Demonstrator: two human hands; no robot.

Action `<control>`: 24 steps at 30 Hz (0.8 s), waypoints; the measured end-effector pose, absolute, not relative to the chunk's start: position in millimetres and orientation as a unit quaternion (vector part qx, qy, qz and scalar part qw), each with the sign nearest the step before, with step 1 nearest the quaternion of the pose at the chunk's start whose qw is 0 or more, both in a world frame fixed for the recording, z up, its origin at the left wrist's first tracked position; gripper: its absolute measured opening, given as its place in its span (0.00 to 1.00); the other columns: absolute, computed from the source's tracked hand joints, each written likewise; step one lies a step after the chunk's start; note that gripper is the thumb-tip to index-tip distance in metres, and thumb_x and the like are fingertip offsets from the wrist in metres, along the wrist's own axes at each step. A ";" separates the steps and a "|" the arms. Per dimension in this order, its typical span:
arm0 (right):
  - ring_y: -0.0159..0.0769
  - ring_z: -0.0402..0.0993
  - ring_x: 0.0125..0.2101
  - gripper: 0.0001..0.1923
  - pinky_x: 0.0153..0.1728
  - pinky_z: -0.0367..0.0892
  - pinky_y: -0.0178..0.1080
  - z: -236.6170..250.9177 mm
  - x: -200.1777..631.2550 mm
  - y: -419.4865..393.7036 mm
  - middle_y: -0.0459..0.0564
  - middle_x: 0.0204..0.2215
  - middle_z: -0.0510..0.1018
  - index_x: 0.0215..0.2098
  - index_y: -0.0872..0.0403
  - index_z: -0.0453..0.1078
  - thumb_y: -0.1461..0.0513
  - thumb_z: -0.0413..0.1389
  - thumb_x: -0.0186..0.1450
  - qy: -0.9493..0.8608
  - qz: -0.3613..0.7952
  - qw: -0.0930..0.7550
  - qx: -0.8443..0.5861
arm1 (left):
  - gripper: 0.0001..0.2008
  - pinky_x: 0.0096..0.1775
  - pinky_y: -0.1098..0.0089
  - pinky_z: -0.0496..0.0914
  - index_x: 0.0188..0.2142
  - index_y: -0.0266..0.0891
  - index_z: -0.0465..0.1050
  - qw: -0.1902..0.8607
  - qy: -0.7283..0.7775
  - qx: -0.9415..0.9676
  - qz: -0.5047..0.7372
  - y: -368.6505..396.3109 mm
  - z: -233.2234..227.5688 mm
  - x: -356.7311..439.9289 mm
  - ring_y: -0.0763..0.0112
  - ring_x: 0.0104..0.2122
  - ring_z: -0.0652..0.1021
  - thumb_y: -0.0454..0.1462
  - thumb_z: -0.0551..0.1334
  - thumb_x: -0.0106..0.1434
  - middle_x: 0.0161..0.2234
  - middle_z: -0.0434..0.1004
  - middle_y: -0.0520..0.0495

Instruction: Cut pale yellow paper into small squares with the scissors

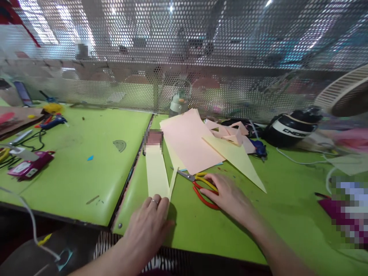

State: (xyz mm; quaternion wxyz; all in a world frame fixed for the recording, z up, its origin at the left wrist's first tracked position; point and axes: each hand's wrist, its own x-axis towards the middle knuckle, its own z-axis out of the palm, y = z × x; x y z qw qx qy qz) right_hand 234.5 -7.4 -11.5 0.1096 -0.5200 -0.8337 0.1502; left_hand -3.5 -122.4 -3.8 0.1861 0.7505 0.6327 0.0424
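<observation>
My left hand, with a ring on one finger, is closed over the near end of a pale yellow paper strip. A much thinner paper sliver slants up from its fingers toward the scissors. My right hand grips the scissors, which have one red and one yellow handle; its fingers are in and around the loops. The blades point left, at the sliver's upper end. Pink paper sheets lie just beyond them, beside a pointed pale yellow sheet.
A green-grey bottle stands against the perforated metal screen. Farther right are a black bottle and a fan. On the left table lie a protractor, a blue scrap and a purple device. A gap separates the tabletops.
</observation>
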 end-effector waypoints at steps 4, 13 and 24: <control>0.50 0.76 0.41 0.13 0.39 0.71 0.52 -10.4 238.4 -5.1 0.55 0.41 0.79 0.43 0.51 0.68 0.53 0.53 0.64 -0.833 0.160 0.113 -0.518 | 0.12 0.37 0.61 0.74 0.47 0.40 0.67 0.171 0.640 0.748 0.028 -119.4 -7.3 0.1 0.55 0.42 0.77 0.31 0.51 0.66 0.44 0.76 0.41; 0.47 0.78 0.33 0.14 0.32 0.72 0.48 -7.4 242.3 -5.1 0.54 0.36 0.80 0.39 0.50 0.67 0.51 0.56 0.60 -0.819 0.159 0.119 -0.538 | 0.12 0.39 0.63 0.73 0.46 0.40 0.67 0.183 0.622 0.760 0.042 -122.3 -5.4 -12.9 0.59 0.41 0.78 0.31 0.49 0.69 0.42 0.76 0.43; 0.55 0.78 0.40 0.17 0.40 0.73 0.56 -3.8 272.3 -27.0 0.58 0.41 0.80 0.46 0.51 0.69 0.52 0.56 0.62 -0.845 0.099 0.099 -0.517 | 0.13 0.49 0.62 0.72 0.53 0.43 0.69 0.138 0.428 0.884 0.130 -152.6 -32.7 -48.8 0.62 0.49 0.77 0.36 0.56 0.70 0.54 0.77 0.45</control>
